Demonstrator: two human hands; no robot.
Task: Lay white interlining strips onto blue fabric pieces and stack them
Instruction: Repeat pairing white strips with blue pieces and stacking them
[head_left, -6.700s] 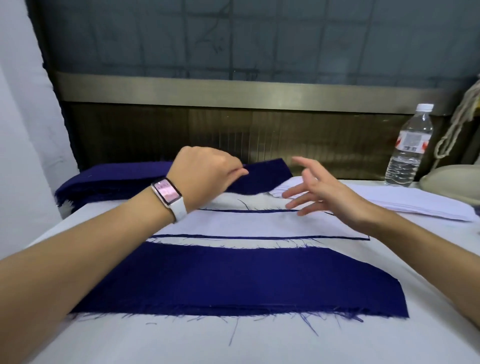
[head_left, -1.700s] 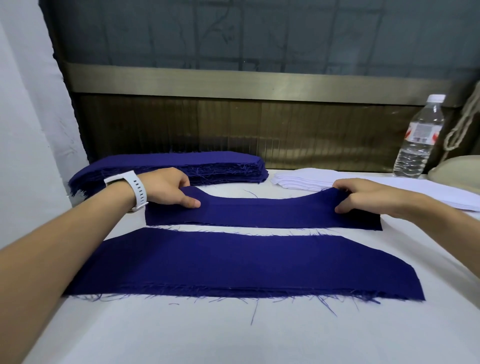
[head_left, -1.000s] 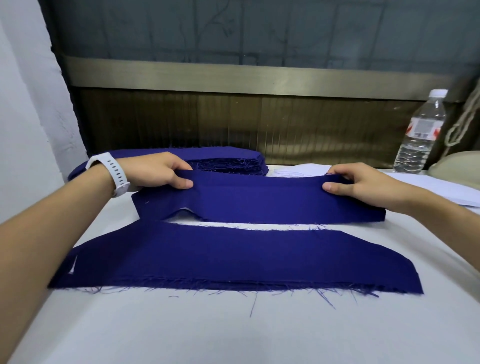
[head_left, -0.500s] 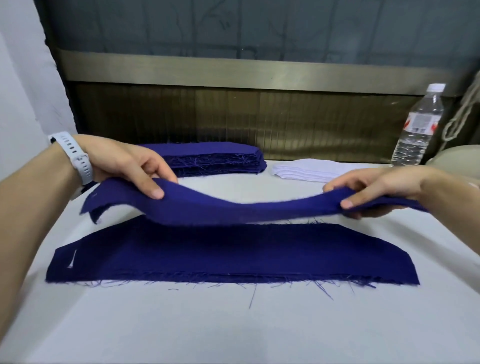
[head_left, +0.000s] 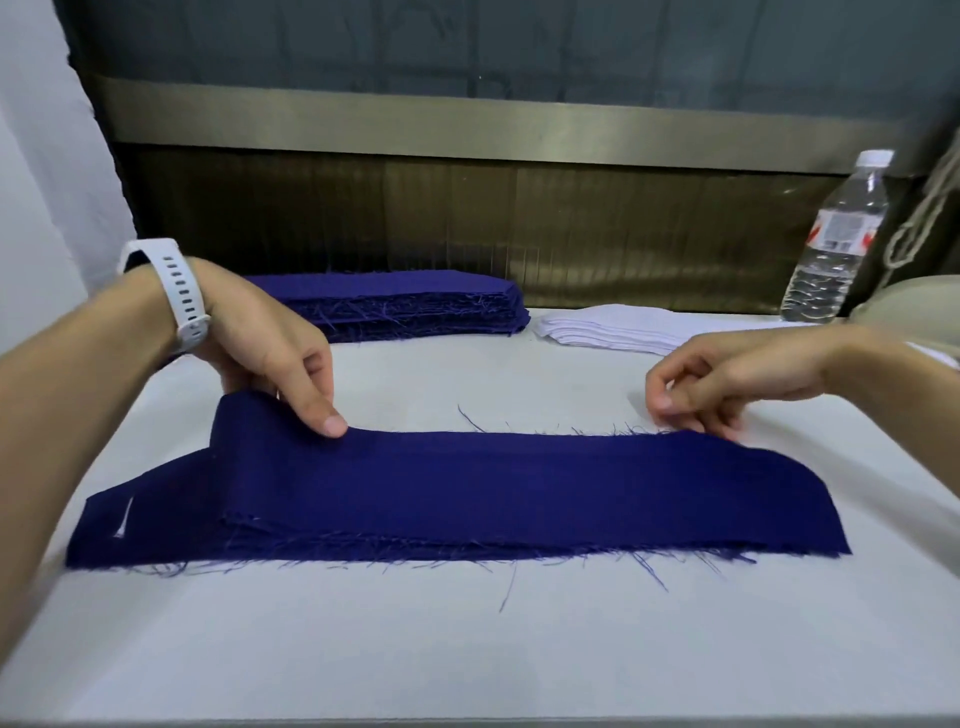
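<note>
A blue fabric piece lies on top of another blue piece near the table's front; the lower one sticks out at the left. My left hand pinches the top piece's far left corner, thumb on the cloth. My right hand hovers with curled fingers at the piece's far right edge; whether it still pinches the cloth is unclear. A stack of blue pieces sits at the back left. Beside it lies a pile of white interlining strips.
A clear plastic water bottle stands at the back right beside a beige object and a hanging cord. The white table ends at a dark wall panel behind and a white wall at the left.
Both hands lifted the far blue piece, carried it toward me and laid it over the near blue piece. The right hand now sits at the cloth's far edge.
</note>
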